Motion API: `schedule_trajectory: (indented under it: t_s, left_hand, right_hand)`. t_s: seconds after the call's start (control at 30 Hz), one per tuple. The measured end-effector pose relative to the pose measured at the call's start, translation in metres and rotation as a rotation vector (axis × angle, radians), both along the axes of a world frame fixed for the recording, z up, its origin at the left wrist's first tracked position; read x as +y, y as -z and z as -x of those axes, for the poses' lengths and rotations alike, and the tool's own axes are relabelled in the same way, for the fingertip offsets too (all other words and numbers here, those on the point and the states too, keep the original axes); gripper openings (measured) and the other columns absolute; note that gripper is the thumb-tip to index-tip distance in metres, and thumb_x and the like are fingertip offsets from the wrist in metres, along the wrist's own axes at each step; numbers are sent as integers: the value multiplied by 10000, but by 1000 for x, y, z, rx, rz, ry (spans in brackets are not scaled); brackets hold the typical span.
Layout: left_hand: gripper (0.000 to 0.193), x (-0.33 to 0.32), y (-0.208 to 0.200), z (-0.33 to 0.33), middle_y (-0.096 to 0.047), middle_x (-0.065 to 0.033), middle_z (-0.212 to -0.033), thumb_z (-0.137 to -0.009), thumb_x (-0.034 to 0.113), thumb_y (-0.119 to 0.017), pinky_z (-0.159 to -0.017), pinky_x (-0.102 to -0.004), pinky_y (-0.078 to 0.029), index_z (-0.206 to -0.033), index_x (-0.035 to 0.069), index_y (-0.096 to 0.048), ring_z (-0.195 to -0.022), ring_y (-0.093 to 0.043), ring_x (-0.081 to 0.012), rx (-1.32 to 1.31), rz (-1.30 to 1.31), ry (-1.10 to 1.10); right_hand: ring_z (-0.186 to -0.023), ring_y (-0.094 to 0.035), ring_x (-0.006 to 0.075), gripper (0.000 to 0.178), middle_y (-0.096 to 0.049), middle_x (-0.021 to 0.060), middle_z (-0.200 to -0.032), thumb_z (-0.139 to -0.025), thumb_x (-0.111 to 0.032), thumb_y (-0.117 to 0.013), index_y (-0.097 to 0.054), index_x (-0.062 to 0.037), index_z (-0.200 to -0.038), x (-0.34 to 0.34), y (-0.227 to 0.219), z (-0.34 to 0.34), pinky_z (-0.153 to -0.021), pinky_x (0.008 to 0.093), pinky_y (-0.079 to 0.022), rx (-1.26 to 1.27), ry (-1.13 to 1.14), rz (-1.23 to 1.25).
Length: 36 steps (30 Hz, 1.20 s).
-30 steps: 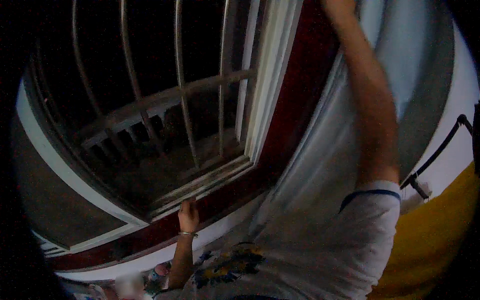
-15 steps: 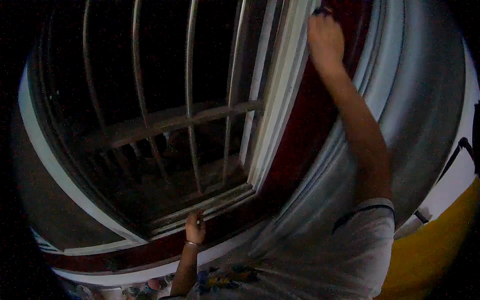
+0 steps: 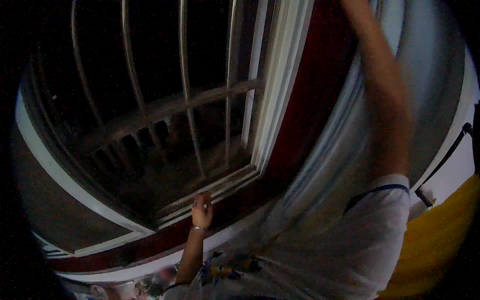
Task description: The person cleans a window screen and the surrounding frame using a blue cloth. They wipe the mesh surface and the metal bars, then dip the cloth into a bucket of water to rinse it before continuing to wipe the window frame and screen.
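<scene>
My left hand (image 3: 202, 212), with a thin bracelet at the wrist, rests at the lower window frame (image 3: 227, 186). Its fingers are bent and closed over the frame's inner edge. The window (image 3: 150, 150) has upright metal bars and a crossbar, with darkness behind them. My right arm (image 3: 382, 80) stretches up along the right side of the window. Its hand lies beyond the top edge, so what it holds or touches is hidden. A dark red border (image 3: 312, 90) surrounds the pale frame, and a grey-blue curtain (image 3: 425, 75) hangs behind my right arm.
A pale frame strip with a grey panel (image 3: 75, 200) stands on the left. Yellow cloth (image 3: 440, 240) and a white surface with a black bar (image 3: 445, 160) are at the right. Blurred small items (image 3: 150, 286) lie below the window.
My right hand, closed around something small and dark beside the window, has risen out of the picture. My left hand stays at the lower frame. The view has shifted slightly.
</scene>
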<state>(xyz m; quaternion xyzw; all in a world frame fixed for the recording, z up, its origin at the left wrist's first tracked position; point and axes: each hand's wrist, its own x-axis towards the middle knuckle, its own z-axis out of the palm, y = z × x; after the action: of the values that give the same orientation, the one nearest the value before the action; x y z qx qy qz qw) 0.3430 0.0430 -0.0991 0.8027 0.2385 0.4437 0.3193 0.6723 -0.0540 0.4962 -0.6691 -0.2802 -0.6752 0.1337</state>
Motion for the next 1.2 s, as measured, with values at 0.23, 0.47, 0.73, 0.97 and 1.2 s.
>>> schedule_trajectory:
  t_s: [0.23,0.47,0.73,0.97,1.2]
  left_hand:
    - [200,28,5,8,-566,-168,-860,-748,-56,-515,-613,-374,-469,-925,29,-554,-775,-562,-343,70,-46,-17]
    - [251,35,-12,3,-564,-172,-845,-722,-79,-514,-634,-378,-462,-947,27,-544,-754,-563,-352,14,-152,-45]
    - [281,19,-48,2,-576,-173,-937,-718,-61,-523,-707,-397,-474,-984,28,-549,-846,-557,-372,35,-68,-16]
    - [286,-6,-53,37,-577,-166,-917,-724,-48,-522,-704,-413,-472,-996,32,-560,-845,-560,-372,139,-2,20]
    - [285,-5,-32,57,-569,-180,-913,-724,-62,-504,-692,-410,-476,-986,35,-560,-842,-562,-371,146,70,18]
  right_hand:
    - [-824,-548,303,151,-560,150,-861,-744,-84,-524,-581,-21,-870,26,362,7,-742,413,-447,334,-87,512]
    - [-785,-517,336,218,-551,166,-817,-703,-9,-490,-583,-41,-898,50,191,-8,-730,453,-417,-176,-340,40]
    - [-1085,-391,356,332,-393,203,-1208,-897,-127,-392,-452,27,-1185,65,43,-30,-943,391,-322,99,-562,-264]
    - [-1052,-401,450,369,-379,267,-1256,-804,-21,-501,-488,-79,-1168,55,387,16,-914,519,-343,382,-308,-15]
    - [-1161,-365,407,555,-349,227,-1262,-609,110,-617,-539,-43,-1136,37,311,41,-973,429,-341,473,-681,22]
